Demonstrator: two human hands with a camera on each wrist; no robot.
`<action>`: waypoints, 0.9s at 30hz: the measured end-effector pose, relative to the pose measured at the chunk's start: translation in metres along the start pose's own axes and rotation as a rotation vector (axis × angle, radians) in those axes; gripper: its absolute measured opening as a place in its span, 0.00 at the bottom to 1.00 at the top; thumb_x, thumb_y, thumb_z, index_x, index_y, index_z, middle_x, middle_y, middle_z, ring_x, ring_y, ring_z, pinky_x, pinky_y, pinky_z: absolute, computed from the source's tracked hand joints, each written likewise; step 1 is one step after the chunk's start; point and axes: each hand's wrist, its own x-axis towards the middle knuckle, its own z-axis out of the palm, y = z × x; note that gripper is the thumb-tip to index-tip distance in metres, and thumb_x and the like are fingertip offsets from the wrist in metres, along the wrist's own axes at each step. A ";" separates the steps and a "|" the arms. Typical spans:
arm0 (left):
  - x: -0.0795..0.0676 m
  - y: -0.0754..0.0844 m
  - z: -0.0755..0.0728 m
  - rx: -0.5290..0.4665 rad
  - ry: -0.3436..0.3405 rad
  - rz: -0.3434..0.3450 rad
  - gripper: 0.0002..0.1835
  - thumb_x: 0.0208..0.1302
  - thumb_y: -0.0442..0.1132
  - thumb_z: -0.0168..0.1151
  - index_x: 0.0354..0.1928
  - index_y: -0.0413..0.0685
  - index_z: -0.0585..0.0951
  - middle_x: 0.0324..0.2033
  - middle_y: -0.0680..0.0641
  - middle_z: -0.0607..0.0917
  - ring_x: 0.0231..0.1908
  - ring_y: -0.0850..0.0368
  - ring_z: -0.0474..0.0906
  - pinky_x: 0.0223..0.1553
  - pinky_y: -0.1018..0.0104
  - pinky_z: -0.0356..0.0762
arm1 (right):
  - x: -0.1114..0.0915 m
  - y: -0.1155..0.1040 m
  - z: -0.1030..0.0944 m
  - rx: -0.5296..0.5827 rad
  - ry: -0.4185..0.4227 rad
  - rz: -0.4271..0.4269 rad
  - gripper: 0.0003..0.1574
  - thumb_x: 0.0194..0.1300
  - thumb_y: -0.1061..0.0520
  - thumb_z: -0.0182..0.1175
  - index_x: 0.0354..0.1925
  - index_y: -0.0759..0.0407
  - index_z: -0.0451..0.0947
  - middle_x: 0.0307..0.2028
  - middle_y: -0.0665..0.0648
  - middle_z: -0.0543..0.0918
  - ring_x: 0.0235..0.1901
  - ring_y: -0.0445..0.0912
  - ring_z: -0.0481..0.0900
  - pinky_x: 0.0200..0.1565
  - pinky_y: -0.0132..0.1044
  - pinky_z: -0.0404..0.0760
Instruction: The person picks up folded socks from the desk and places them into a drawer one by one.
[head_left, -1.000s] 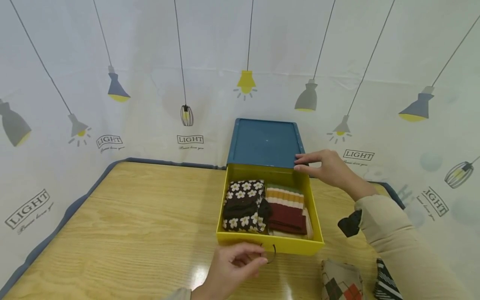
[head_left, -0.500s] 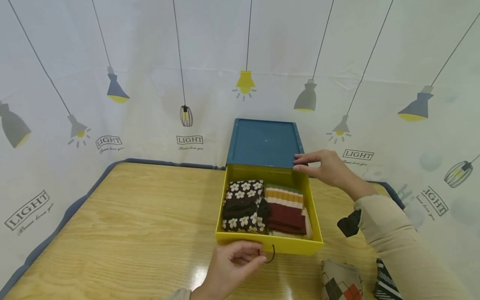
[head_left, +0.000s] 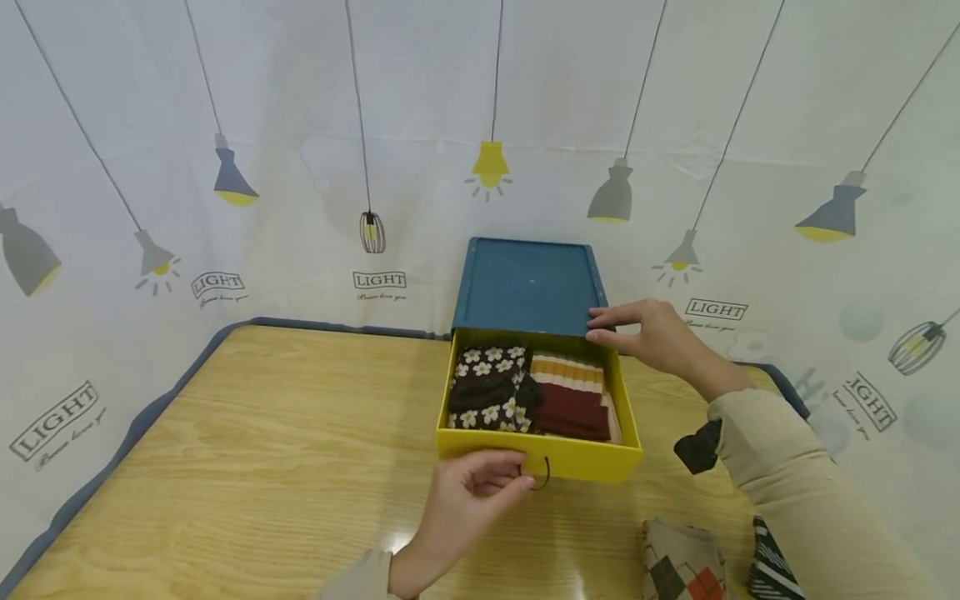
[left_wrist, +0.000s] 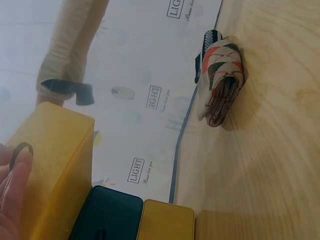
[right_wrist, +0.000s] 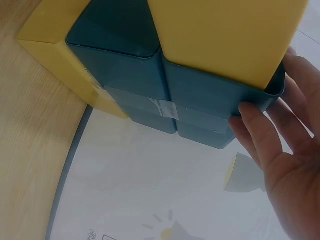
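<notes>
My left hand pinches the black loop pull on the front of a yellow drawer. The drawer stands part way out of a blue case, and its front also shows large in the left wrist view. Inside lie folded black socks with white flowers on the left and folded maroon striped socks on the right. My right hand holds the case's front right corner; in the right wrist view its thumb and fingers lie around that corner.
Below the open drawer are a blue front and another yellow front. Argyle folded socks and black-and-white striped fabric lie at the near right of the wooden table. A lamp-printed sheet hangs behind.
The yellow drawer has slid back into the blue case over the last half second, carrying its socks with it. My left hand has moved forward with the pull. My right hand stays put.
</notes>
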 end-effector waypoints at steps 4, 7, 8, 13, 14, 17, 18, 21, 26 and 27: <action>0.012 -0.001 -0.001 -0.003 0.017 -0.086 0.13 0.52 0.39 0.65 0.39 0.40 0.82 0.29 0.45 0.84 0.28 0.59 0.80 0.29 0.66 0.79 | 0.000 0.001 0.001 0.008 0.000 0.004 0.20 0.60 0.50 0.57 0.45 0.61 0.79 0.51 0.59 0.75 0.51 0.56 0.70 0.39 0.46 0.76; 0.023 -0.003 -0.002 0.003 0.026 -0.110 0.13 0.53 0.41 0.65 0.39 0.43 0.82 0.30 0.47 0.84 0.29 0.59 0.80 0.30 0.66 0.78 | -0.001 0.001 0.000 0.015 0.001 0.005 0.19 0.60 0.51 0.57 0.45 0.62 0.79 0.51 0.59 0.75 0.51 0.56 0.70 0.41 0.47 0.76; 0.026 -0.001 -0.002 0.003 0.029 -0.109 0.12 0.53 0.40 0.64 0.39 0.42 0.82 0.30 0.47 0.84 0.29 0.58 0.80 0.30 0.66 0.78 | -0.001 0.001 0.000 0.014 0.002 0.005 0.19 0.60 0.51 0.57 0.45 0.62 0.79 0.51 0.59 0.75 0.51 0.56 0.70 0.41 0.47 0.76; 0.042 0.010 -0.002 0.036 0.044 -0.067 0.11 0.55 0.32 0.61 0.41 0.36 0.80 0.32 0.42 0.83 0.31 0.55 0.80 0.32 0.67 0.78 | 0.000 0.001 0.001 0.021 0.000 0.012 0.19 0.59 0.50 0.58 0.44 0.61 0.80 0.51 0.59 0.75 0.52 0.55 0.70 0.42 0.47 0.75; 0.045 0.013 -0.003 0.047 0.045 -0.064 0.11 0.55 0.31 0.61 0.41 0.35 0.80 0.32 0.42 0.83 0.31 0.54 0.80 0.32 0.67 0.78 | 0.000 0.002 0.001 0.022 -0.002 0.014 0.19 0.59 0.50 0.58 0.44 0.61 0.80 0.51 0.58 0.75 0.52 0.55 0.70 0.42 0.47 0.75; 0.055 0.011 -0.004 0.072 0.044 -0.044 0.11 0.55 0.30 0.60 0.41 0.33 0.79 0.33 0.41 0.82 0.32 0.52 0.80 0.33 0.68 0.78 | 0.000 0.002 0.001 0.028 -0.012 0.022 0.20 0.59 0.49 0.58 0.44 0.60 0.80 0.51 0.58 0.75 0.52 0.55 0.70 0.42 0.47 0.75; 0.059 0.010 -0.004 0.074 0.043 -0.042 0.11 0.55 0.30 0.60 0.41 0.33 0.79 0.33 0.40 0.82 0.33 0.51 0.79 0.33 0.68 0.78 | 0.000 0.002 0.000 0.031 -0.017 0.025 0.20 0.59 0.49 0.58 0.44 0.60 0.80 0.51 0.58 0.75 0.52 0.55 0.70 0.42 0.47 0.75; 0.068 0.006 -0.005 0.075 0.038 -0.034 0.11 0.56 0.30 0.60 0.42 0.32 0.78 0.34 0.39 0.81 0.33 0.48 0.79 0.34 0.68 0.77 | 0.000 0.001 -0.001 0.034 -0.028 0.024 0.20 0.59 0.49 0.57 0.44 0.60 0.80 0.52 0.58 0.75 0.52 0.55 0.70 0.39 0.45 0.76; 0.083 -0.002 -0.007 0.070 0.040 -0.026 0.12 0.57 0.30 0.59 0.42 0.31 0.77 0.34 0.37 0.81 0.34 0.46 0.79 0.35 0.69 0.77 | 0.001 0.000 -0.003 0.038 -0.033 0.019 0.19 0.59 0.50 0.57 0.44 0.60 0.80 0.52 0.58 0.74 0.52 0.55 0.70 0.39 0.44 0.76; 0.086 -0.003 -0.007 0.069 0.041 -0.022 0.12 0.57 0.30 0.58 0.43 0.30 0.77 0.34 0.37 0.81 0.34 0.46 0.79 0.35 0.69 0.77 | 0.001 0.000 -0.003 0.040 -0.034 0.019 0.19 0.59 0.50 0.57 0.45 0.60 0.80 0.52 0.58 0.74 0.53 0.55 0.70 0.40 0.45 0.76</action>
